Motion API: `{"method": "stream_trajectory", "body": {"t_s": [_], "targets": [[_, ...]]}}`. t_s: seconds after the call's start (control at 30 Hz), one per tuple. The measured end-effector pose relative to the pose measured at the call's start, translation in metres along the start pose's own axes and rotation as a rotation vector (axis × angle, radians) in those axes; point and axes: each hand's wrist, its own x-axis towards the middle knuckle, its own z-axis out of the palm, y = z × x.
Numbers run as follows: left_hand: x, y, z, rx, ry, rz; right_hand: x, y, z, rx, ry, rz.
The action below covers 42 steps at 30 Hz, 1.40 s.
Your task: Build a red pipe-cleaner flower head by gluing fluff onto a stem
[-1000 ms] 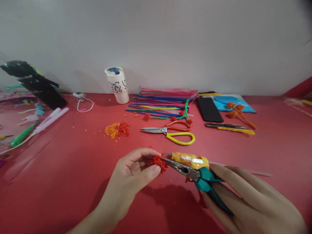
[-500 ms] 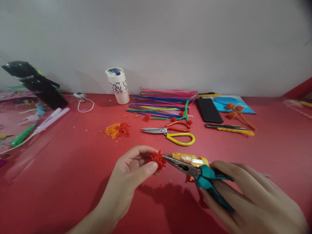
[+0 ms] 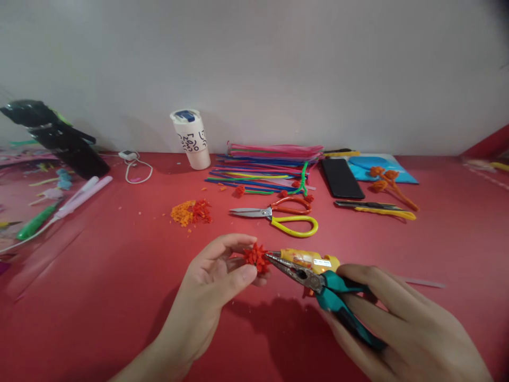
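Observation:
Between thumb and fingers, my left hand (image 3: pixel 214 286) pinches a small spiky red pom-pom (image 3: pixel 256 258) above the table. My right hand (image 3: pixel 401 323) is wrapped round the teal handles of long-nose pliers (image 3: pixel 314 281). The pliers' tips meet the right side of the pom-pom; whether they clamp a strand of it I cannot tell. Behind the pliers lies a yellow glue gun (image 3: pixel 300 258), partly covered by them. Scissors (image 3: pixel 274 213) with one red and one yellow handle lie just beyond my hands.
Orange and red fibre clippings (image 3: pixel 191 213) are heaped on the red table (image 3: pixel 99 307). Pipe cleaners (image 3: pixel 258 170) lie near the wall, beside a white tumbler (image 3: pixel 193 139). To the right are a phone (image 3: pixel 342 179), a utility knife (image 3: pixel 376 209) and an orange pipe-cleaner flower (image 3: pixel 385 180).
The pliers and my right hand have shifted slightly left and down. The red pom-pom has turned a little in my left fingers. A clear stick shows more at the right.

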Motion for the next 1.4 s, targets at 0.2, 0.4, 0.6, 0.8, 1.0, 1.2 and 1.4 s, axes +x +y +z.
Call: {"method": "stream_trajectory", "body": {"t_s": [0.2, 0.4, 0.6, 0.8, 1.0, 1.2, 1.4], "targets": [[-0.001, -0.001, -0.001, 0.008, -0.022, 0.005, 0.001, 0.0, 0.001, 0.006, -0.01, -0.027], [-0.001, 0.002, 0.001, -0.005, -0.025, -0.007, -0.005, 0.002, 0.002, -0.123, -0.029, -0.1], [0.0, 0.001, 0.003, 0.002, -0.017, -0.025, -0.013, 0.007, 0.0, -0.28, -0.076, -0.223], [-0.002, 0.0, -0.001, 0.058, 0.006, -0.009, -0.007, 0.005, 0.0, -0.271, -0.03, -0.168], [0.0, -0.002, -0.001, 0.058, 0.019, -0.001, -0.001, 0.002, 0.0, -0.097, 0.013, -0.014], [0.002, -0.001, 0.001, 0.045, 0.052, 0.012, -0.008, 0.002, 0.001, 0.022, -0.068, 0.044], [0.0, -0.002, 0.001, 0.075, 0.063, 0.002, -0.012, 0.002, 0.003, 0.024, -0.123, 0.049]]}}
